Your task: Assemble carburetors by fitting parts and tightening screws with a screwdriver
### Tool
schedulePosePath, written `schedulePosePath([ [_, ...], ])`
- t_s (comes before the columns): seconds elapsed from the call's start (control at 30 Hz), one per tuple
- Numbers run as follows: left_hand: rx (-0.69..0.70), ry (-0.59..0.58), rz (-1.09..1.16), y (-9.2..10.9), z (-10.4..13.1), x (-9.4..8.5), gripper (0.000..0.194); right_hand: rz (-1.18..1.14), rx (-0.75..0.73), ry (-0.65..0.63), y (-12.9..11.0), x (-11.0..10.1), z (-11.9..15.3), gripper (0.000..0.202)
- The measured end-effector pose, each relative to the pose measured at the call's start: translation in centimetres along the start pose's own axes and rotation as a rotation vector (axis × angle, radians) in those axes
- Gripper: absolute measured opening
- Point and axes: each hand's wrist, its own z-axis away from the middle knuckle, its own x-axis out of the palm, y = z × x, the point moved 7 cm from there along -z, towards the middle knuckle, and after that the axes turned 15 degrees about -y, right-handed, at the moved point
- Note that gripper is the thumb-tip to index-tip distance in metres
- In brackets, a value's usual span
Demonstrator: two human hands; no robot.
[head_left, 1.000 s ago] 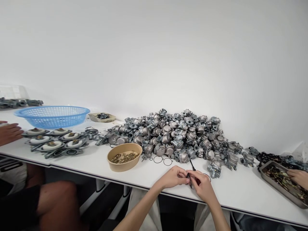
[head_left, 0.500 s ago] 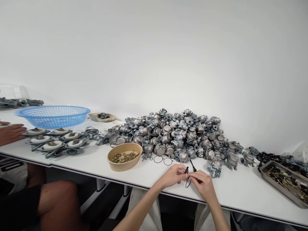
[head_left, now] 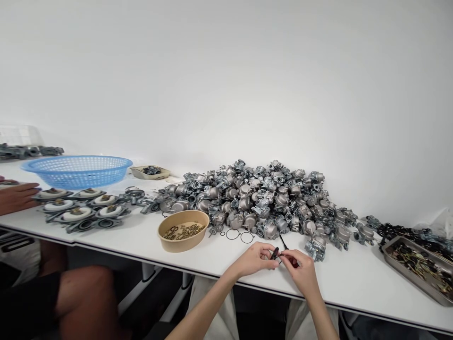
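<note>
My left hand is closed in a pinch on a small black part just above the table's front edge. Close beside it, the fingertips of my right hand are pressed together at the part's right side. What they grip is too small to make out. A thin black rod-like piece shows just beyond my right fingertips; whether it lies on the table or is held, I cannot tell. Behind my hands rises a big pile of metal carburetors. Two thin black rings lie flat in front of the pile.
Left of my hands stands a tan oval bowl of small brass parts. A metal tray of mixed small parts is at the right. Farther left are carburetors with white discs, a blue basket and another person's hand.
The black loop that hung below my fingers no longer shows. My right fingertips have shifted slightly, and the black part in my left hand is turned differently.
</note>
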Motion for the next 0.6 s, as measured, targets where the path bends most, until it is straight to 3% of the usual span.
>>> schedulePosePath([
  [0.2,0.005,0.007,-0.037,-0.22,-0.01,-0.2,0.04,-0.01,-0.019,-0.058,-0.51,0.2,-0.07,0.018],
  [0.43,0.011,0.013,-0.051,0.36,0.12,0.0,0.033,0.014,-0.041,-0.102,-0.62,0.16,-0.15,0.038],
  [0.6,0.025,0.006,-0.051,0.1,0.09,0.12,0.031,-0.022,-0.017,-0.207,-1.0,0.77,-0.29,0.028],
])
